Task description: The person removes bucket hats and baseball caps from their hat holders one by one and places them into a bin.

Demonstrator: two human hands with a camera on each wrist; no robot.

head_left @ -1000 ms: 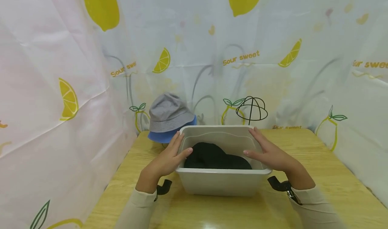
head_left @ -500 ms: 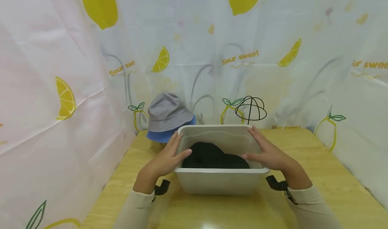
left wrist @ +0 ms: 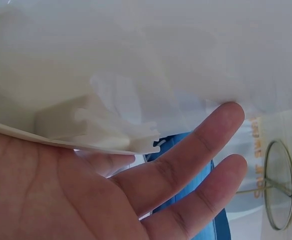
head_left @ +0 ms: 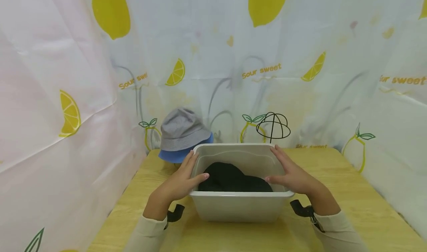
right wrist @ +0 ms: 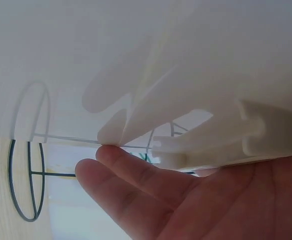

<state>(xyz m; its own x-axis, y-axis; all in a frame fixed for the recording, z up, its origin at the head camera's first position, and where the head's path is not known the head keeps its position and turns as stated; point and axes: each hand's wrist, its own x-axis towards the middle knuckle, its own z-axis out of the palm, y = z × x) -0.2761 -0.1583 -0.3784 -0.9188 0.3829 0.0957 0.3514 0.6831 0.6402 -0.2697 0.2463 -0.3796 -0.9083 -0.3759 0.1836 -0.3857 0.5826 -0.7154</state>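
Note:
A light grey plastic tub (head_left: 238, 209) stands on the wooden table. Inside lies a dark, near-black soft item (head_left: 228, 178) with two rounded humps; its lower part is hidden by the front wall. My left hand (head_left: 175, 185) rests on the tub's left side, thumb reaching over the rim and inside. On the opposite side my right hand (head_left: 297, 176) lies the same way. In the left wrist view, straight fingers (left wrist: 186, 155) extend along the outer wall below the rim. Fingers (right wrist: 135, 185) of the right hand are likewise extended against the outside in the right wrist view.
Behind the tub at left, a grey bucket hat (head_left: 183, 129) sits over a blue hat (head_left: 175, 155). A black wire hat stand (head_left: 273, 126) rises behind the tub at right. A lemon-print curtain (head_left: 213, 40) surrounds the wooden table (head_left: 320, 170).
The head view has tipped up slightly, so everything sits a little lower in the picture. Both hands keep their places on the tub, and the tub stays where it was.

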